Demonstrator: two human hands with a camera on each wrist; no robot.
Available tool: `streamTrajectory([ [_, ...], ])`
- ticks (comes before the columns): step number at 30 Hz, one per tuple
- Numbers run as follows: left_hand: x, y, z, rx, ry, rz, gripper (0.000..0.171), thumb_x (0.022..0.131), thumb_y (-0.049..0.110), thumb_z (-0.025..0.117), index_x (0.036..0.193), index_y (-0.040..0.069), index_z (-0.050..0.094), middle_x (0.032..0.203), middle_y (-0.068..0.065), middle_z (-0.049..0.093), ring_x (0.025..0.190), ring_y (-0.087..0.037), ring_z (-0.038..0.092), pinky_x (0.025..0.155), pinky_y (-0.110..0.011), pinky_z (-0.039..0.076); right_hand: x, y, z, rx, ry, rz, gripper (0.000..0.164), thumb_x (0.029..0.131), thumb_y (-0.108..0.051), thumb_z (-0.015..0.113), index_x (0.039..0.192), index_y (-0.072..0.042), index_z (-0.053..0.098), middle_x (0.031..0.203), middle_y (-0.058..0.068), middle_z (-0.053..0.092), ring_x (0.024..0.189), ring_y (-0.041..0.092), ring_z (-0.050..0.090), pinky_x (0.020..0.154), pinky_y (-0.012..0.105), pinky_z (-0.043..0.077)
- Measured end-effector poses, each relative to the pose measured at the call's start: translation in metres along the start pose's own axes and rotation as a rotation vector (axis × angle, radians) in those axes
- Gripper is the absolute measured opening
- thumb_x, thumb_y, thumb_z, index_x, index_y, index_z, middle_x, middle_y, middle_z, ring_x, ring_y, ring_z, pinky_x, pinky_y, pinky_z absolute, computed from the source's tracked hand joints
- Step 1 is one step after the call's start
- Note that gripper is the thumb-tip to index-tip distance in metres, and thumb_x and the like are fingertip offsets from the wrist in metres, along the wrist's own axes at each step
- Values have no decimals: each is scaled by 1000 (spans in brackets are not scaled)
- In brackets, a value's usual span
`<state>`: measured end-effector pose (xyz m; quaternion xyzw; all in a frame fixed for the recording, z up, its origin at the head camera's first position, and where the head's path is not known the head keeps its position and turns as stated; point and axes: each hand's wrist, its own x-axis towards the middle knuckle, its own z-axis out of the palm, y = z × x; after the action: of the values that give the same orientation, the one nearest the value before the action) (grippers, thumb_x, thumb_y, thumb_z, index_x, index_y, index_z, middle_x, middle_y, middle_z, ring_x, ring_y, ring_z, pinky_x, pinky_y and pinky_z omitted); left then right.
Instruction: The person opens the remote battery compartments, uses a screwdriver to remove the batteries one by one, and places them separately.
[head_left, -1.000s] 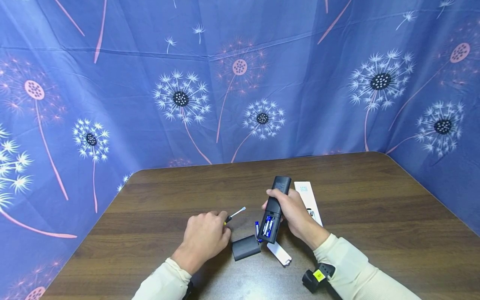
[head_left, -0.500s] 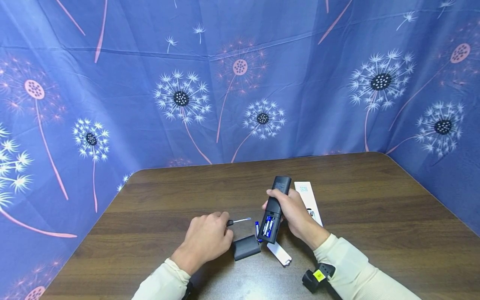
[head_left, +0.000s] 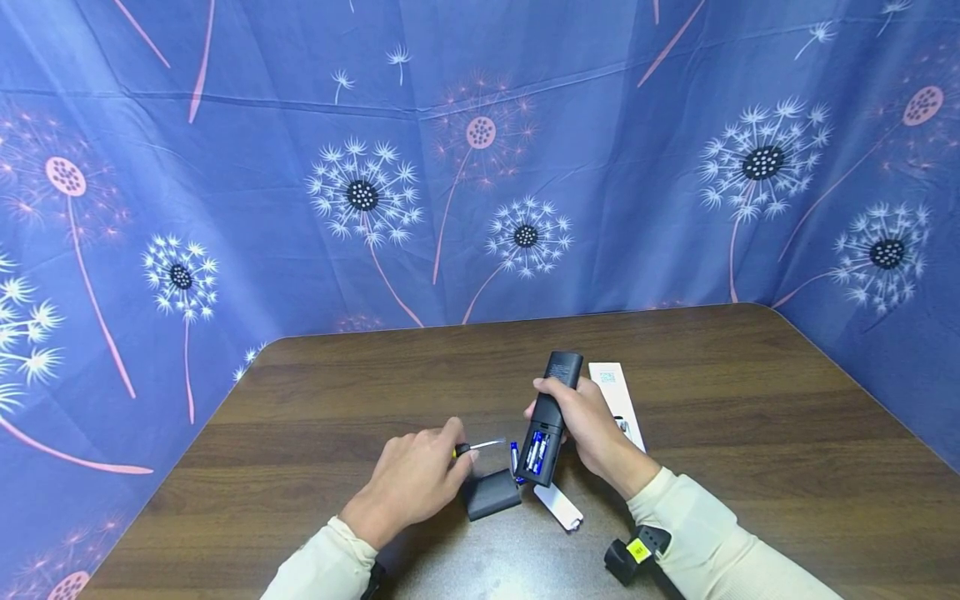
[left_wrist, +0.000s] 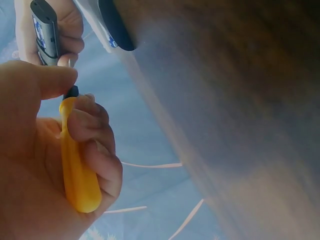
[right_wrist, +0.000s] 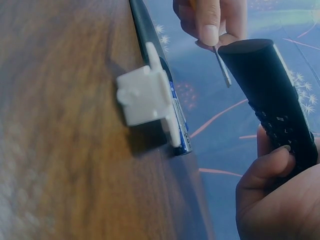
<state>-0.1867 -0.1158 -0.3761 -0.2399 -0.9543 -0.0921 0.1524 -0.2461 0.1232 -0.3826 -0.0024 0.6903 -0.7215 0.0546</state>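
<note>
My left hand (head_left: 412, 479) grips a screwdriver (left_wrist: 80, 170) by its yellow handle, fingers curled round it. Its thin metal shaft (head_left: 489, 443) points right, short of the remote. In my right hand (head_left: 592, 429) a black remote control (head_left: 564, 367) is held tilted, back side up in the head view. The lower end of the remote has an uncovered compartment with several blue-and-silver batteries (head_left: 537, 452) inside. In the right wrist view the button side (right_wrist: 277, 117) of the remote shows, with the screwdriver tip (right_wrist: 226, 75) just beside its end.
Below the remote lie a black cover piece (head_left: 492, 496), a loose blue battery (head_left: 514, 455) and a white cover piece (head_left: 558, 507). A white remote-like object (head_left: 611, 387) lies behind my right hand, partly hidden. A patterned blue cloth (head_left: 637, 225) hangs behind the brown table (head_left: 337, 392).
The screwdriver has swung from pointing up and right to nearly level, its tip shifting right toward the remote. My left fingers have shifted on it. The right hand and remote stay put.
</note>
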Motion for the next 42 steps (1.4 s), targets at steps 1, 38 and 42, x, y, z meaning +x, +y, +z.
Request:
streamTrajectory([
  [1,0,0,0,1,5,6,19,95,36,65,91,19,56,63,12,49,54,-8,52,45,-31,36,0,0,0,1,0,-3,39,97,-28,58,119,4,54,85,14,73,84,34,71,52,30,45],
  [38,10,8,-2,-72,132,228,12,96,32,65,90,22,66,75,16,49,57,0,42,48,-23,35,-2,1,1,14,-24,3,45,97,-29,59,122,8,52,87,17,73,83,32,71,56,32,51],
  [42,12,9,-1,-81,131,208,12,96,32,65,90,21,68,76,16,52,57,0,43,48,-23,35,-2,2,2,18,-36,6,44,97,-28,59,121,7,52,88,18,73,81,31,71,56,32,50],
])
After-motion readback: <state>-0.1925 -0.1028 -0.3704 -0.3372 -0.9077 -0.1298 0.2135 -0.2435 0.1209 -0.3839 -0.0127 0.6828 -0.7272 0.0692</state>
